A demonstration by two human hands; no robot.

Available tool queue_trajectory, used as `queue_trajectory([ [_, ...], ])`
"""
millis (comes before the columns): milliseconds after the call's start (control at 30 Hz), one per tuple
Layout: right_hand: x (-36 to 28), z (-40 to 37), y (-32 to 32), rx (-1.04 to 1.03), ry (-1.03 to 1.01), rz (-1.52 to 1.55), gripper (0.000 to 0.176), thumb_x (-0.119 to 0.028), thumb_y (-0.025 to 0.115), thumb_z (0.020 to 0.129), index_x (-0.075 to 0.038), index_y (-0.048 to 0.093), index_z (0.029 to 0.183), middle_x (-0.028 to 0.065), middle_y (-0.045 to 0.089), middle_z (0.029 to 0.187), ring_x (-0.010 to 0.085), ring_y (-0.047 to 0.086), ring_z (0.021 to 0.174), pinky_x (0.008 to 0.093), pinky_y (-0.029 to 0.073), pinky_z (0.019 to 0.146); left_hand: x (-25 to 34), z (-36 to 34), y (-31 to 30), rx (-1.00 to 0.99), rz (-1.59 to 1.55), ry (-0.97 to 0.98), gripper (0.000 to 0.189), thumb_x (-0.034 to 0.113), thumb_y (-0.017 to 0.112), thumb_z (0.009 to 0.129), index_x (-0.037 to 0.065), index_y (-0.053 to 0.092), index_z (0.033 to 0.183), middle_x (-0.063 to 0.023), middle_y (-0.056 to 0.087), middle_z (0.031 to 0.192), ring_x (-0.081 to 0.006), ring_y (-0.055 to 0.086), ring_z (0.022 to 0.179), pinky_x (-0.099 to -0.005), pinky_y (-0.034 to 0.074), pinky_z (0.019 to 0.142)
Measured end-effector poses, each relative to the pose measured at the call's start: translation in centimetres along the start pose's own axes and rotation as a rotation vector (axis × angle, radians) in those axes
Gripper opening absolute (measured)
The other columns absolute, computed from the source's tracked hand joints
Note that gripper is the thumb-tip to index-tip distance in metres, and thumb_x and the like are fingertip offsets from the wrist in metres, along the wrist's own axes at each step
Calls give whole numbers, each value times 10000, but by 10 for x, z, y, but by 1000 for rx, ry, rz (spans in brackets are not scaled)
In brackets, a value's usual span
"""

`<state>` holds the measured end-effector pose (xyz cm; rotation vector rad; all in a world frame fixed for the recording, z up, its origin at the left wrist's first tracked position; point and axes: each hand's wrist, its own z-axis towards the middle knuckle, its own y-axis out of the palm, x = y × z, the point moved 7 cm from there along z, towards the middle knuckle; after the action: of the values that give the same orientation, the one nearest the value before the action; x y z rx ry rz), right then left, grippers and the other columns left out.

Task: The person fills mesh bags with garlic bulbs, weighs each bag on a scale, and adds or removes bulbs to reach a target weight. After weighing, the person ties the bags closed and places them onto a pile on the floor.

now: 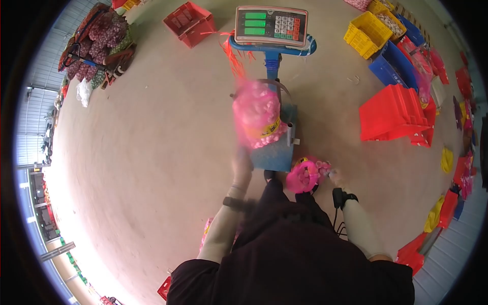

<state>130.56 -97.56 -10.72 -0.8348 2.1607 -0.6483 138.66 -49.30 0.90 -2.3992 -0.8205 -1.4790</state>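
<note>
A full pink mesh bag [256, 114] of pale garlic-like bulbs, with a yellow label, stands on the blue platform scale [273, 158]. My left hand [242, 165] is low at the bag's near left side, its fingers smeared by motion. Closer to my feet, a second pink mesh bag [304, 176] shows a round pink opening, with bulbs at its right side. My right hand [337, 178] is beside those bulbs, its fingers drawn together at the bag's right edge; what they pinch is too small to make out. The scale's display [271, 25] is lit green.
Red crates [394, 113], a blue crate [392, 66] and a yellow crate [367, 34] stand to the right. Another red crate [189, 24] sits beyond the scale to the left. Mesh sacks [104, 38] are piled at the far left. Orange strips [235, 58] hang from the scale.
</note>
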Motion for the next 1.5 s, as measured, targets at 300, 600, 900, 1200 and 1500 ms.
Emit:
queue_trajectory([
  [300,-228,13,-3,-155,-257,400,334,-253,571,805,-18,530,1038,186,558,1031,291,558,959,355,420,843,-22,-37,-6,-164,385,107,275,276,522,881,24,581,976,58,484,663,-57,400,547,-208,332,483],
  [600,-471,-21,-11,420,-708,75,565,-306,678,675,-16,480,1118,235,436,1202,352,423,1127,414,399,887,-16,-86,7,-289,1030,656,296,237,445,874,1,573,999,-185,617,835,-304,601,783,-376,465,679],
  [900,-405,49,-6,188,-566,151,351,-178,609,720,-48,536,1038,171,602,872,343,583,873,404,458,757,-62,-93,1,-515,558,60,343,296,456,895,23,561,1074,-198,608,962,-279,588,907,-336,438,775],
  [1200,-464,21,20,87,-480,-95,364,-229,652,674,-54,580,984,198,591,944,355,573,862,411,457,760,-61,-111,16,-826,799,13,246,217,469,887,65,577,1046,-155,611,937,-271,571,924,-336,441,786],
  [1500,-410,0,14,-44,-611,312,179,-28,525,779,-37,581,948,76,620,800,153,576,725,287,461,671,-8,-91,-10,-493,506,-32,316,290,504,873,52,575,1069,-153,629,804,-202,600,711,-326,467,649],
])
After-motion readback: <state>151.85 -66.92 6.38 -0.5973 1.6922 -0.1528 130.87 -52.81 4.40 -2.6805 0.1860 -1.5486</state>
